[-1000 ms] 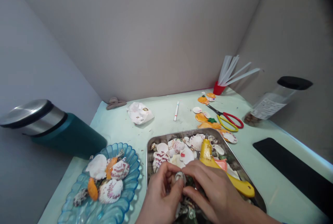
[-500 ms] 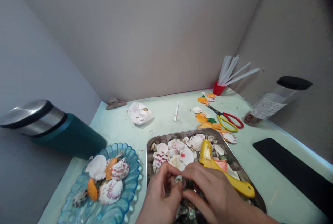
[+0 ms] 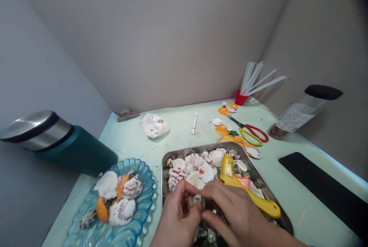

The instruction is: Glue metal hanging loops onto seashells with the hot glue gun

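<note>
Grey walls (image 3: 178, 48) box in a pale green table (image 3: 179, 128), and front and centre sits the tray (image 3: 198, 149), presumably to put its shells (image 3: 206, 172) within reach. Beside it, the plate (image 3: 148, 189) carries more shells (image 3: 122, 211). Across the tray lies the glue gun (image 3: 228, 168), likely parked there to be handy. And the left hand (image 3: 179, 214) pinches a tiny pale piece (image 3: 197, 198), apparently a shell, above the tray; the right hand (image 3: 234, 208) curls in beside it, perhaps steadying it, though whether it grips I can't tell.
</note>
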`<action>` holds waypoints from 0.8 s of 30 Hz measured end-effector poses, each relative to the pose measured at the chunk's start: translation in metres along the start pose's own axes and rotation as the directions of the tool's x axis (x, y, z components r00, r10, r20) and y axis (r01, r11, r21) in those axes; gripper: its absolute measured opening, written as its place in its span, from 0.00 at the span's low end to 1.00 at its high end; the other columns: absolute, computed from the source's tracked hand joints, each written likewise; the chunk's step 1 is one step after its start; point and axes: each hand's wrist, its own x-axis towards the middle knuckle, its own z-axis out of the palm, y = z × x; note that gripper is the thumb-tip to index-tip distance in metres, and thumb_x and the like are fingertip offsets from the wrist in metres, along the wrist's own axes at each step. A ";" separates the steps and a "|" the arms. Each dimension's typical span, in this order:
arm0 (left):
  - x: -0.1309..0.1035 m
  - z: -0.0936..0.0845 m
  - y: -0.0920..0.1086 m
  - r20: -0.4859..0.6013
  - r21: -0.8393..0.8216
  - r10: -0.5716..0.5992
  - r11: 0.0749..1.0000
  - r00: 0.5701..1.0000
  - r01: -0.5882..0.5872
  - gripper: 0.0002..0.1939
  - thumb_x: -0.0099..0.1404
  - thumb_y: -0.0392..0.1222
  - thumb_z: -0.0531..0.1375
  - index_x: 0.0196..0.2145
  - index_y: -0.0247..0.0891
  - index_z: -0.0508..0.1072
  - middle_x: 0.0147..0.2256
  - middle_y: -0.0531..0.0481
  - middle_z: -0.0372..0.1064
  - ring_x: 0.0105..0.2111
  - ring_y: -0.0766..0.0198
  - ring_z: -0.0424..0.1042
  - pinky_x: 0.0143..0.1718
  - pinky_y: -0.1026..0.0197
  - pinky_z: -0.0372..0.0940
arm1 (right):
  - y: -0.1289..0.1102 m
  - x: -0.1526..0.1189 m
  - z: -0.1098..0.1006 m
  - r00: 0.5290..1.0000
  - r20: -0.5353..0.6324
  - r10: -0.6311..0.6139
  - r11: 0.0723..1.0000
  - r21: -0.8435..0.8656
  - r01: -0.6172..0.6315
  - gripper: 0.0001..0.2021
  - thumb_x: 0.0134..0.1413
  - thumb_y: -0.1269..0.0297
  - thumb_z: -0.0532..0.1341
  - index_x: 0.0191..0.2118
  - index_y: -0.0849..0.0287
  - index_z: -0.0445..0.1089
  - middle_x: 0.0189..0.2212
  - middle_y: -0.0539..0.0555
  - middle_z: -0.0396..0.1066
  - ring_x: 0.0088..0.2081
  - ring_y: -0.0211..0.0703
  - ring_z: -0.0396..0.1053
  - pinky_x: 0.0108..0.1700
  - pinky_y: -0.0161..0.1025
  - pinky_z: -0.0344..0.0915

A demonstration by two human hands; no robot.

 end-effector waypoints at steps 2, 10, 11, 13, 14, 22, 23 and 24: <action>0.000 0.001 0.001 -0.016 -0.015 -0.004 1.000 1.000 0.004 0.12 0.58 0.49 0.60 0.30 0.37 0.68 0.23 0.55 0.61 0.22 0.69 0.56 0.25 0.66 0.52 | 0.000 0.000 0.000 1.000 0.011 0.015 1.000 -0.008 -0.015 0.13 0.56 0.73 0.57 0.48 0.61 0.63 0.35 0.57 0.71 0.35 0.48 0.70 0.36 0.42 0.68; 0.000 0.002 0.012 -0.036 -0.082 -0.047 0.996 0.998 0.044 0.14 0.58 0.51 0.62 0.32 0.37 0.67 0.23 0.57 0.59 0.22 0.70 0.55 0.23 0.67 0.51 | 0.003 -0.001 0.007 0.999 -0.031 0.040 0.999 -0.012 -0.040 0.05 0.58 0.72 0.56 0.40 0.59 0.63 0.32 0.55 0.69 0.32 0.46 0.68 0.32 0.40 0.65; 0.000 0.001 0.014 -0.021 -0.073 -0.048 0.996 0.999 0.046 0.14 0.58 0.50 0.61 0.33 0.37 0.67 0.23 0.56 0.60 0.22 0.69 0.56 0.24 0.67 0.52 | 0.003 -0.001 0.008 0.999 -0.030 0.040 0.999 -0.013 -0.041 0.05 0.58 0.72 0.56 0.40 0.59 0.63 0.32 0.55 0.69 0.32 0.46 0.68 0.32 0.40 0.65; 0.000 0.000 0.017 0.007 -0.056 -0.056 0.997 0.998 0.056 0.12 0.59 0.49 0.61 0.33 0.37 0.67 0.24 0.56 0.60 0.23 0.69 0.57 0.24 0.67 0.53 | 0.003 -0.001 0.007 0.999 -0.022 0.044 0.999 -0.015 -0.044 0.06 0.57 0.72 0.56 0.41 0.59 0.63 0.33 0.55 0.69 0.33 0.46 0.68 0.33 0.40 0.65; 0.000 0.000 0.017 0.009 -0.055 -0.060 0.997 0.998 0.060 0.12 0.59 0.48 0.61 0.33 0.37 0.67 0.23 0.57 0.60 0.22 0.69 0.57 0.24 0.67 0.52 | 0.002 -0.001 0.007 0.999 -0.017 0.041 0.999 -0.016 -0.042 0.06 0.57 0.72 0.56 0.41 0.59 0.63 0.33 0.55 0.69 0.33 0.46 0.68 0.33 0.40 0.65; 0.000 0.002 -0.002 -0.040 -0.041 0.001 0.999 0.999 -0.002 0.12 0.58 0.49 0.61 0.31 0.37 0.68 0.23 0.56 0.61 0.22 0.69 0.56 0.24 0.67 0.52 | 0.000 0.001 0.001 1.000 0.004 0.004 1.000 -0.028 -0.003 0.09 0.56 0.74 0.56 0.43 0.60 0.63 0.33 0.56 0.70 0.32 0.46 0.69 0.33 0.40 0.66; 0.000 0.002 -0.003 -0.038 -0.031 0.006 1.000 0.999 -0.007 0.12 0.59 0.49 0.61 0.31 0.37 0.67 0.23 0.56 0.61 0.22 0.69 0.56 0.24 0.67 0.52 | 0.000 0.001 0.000 1.000 0.006 0.005 0.999 -0.033 -0.004 0.09 0.56 0.74 0.56 0.44 0.60 0.63 0.33 0.56 0.70 0.32 0.47 0.69 0.32 0.40 0.66; 0.000 0.002 -0.004 -0.033 -0.019 0.008 1.000 0.999 -0.008 0.12 0.59 0.50 0.60 0.31 0.37 0.67 0.23 0.56 0.61 0.22 0.69 0.55 0.24 0.67 0.52 | 0.000 0.000 0.000 1.000 0.011 0.005 0.999 -0.036 -0.004 0.09 0.56 0.73 0.57 0.43 0.60 0.64 0.33 0.56 0.71 0.32 0.47 0.69 0.32 0.40 0.66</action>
